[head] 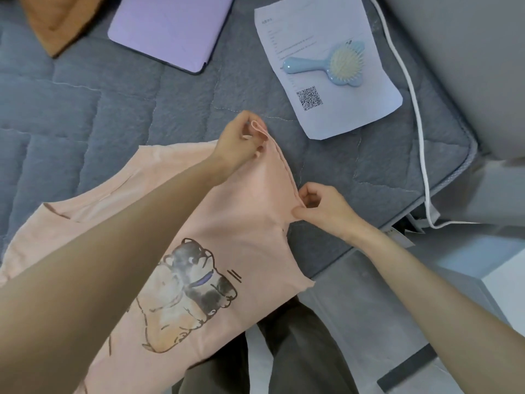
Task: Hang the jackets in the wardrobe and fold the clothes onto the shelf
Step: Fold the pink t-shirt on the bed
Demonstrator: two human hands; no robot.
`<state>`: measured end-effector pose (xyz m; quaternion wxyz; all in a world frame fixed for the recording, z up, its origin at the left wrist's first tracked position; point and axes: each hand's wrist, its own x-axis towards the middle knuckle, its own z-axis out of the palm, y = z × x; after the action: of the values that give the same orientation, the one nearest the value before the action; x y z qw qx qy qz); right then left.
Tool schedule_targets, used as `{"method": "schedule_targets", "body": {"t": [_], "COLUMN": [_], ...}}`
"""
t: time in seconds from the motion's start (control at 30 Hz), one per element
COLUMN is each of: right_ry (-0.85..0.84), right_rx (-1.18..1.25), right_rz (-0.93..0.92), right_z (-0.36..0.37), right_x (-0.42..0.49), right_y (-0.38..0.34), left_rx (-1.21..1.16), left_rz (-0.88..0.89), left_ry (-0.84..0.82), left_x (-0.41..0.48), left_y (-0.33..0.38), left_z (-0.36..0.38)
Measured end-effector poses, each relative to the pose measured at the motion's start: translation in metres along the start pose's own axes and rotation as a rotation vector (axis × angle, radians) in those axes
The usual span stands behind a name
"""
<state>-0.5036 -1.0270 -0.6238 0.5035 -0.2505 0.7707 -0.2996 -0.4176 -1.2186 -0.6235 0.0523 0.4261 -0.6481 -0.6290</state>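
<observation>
A pink T-shirt (227,228) is spread over the grey quilted bed cover (142,109), print side up, with its sleeve raised between the two hands. The far end of the sleeve hem (284,163) is pinched between the thumb and curled fingers of the left hand (238,143), and the near end is clamped in the same way by the right hand (324,206), so that the hem is drawn fairly taut from one set of fingertips to the other. The step in hand is judged to be the folding of this sleeve inward across the body of the shirt. For that to be done well, the tension between the fingertips should be kept even, and the hem should be carried over and laid down flat, with both pinches released only once the cloth rests on the shirt. The fold line below the fingers would best be kept straight and parallel to the shirt's side, and any wrinkle near the printed dog (193,282) smoothed afterwards. A sheet of paper (341,109) and a hairbrush (335,64) lie beyond the fingers, apart from the cloth, and need not be disturbed.
</observation>
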Motion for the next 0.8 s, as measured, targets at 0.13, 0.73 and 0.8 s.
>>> {"method": "schedule_targets", "body": {"t": [0.13, 0.73, 0.8], "right_ry": [-0.174, -0.267, -0.144], "right_rx": [-0.074, -0.914, -0.854], "right_rz": [-0.124, -0.111, -0.153], "right_z": [0.031, 0.154, 0.157], "right_x": [-0.013, -0.011, -0.008], "right_y": [-0.027, -0.047, -0.057], "left_rx": [-0.082, 0.424, 0.407], "left_rz": [-0.079, -0.098, -0.075], "left_ry": [0.096, 0.194, 0.263], "left_x": [-0.034, -0.147, -0.155], "left_y": [-0.021, -0.135, -0.136], "left_z": [-0.048, -0.148, -0.157]}}
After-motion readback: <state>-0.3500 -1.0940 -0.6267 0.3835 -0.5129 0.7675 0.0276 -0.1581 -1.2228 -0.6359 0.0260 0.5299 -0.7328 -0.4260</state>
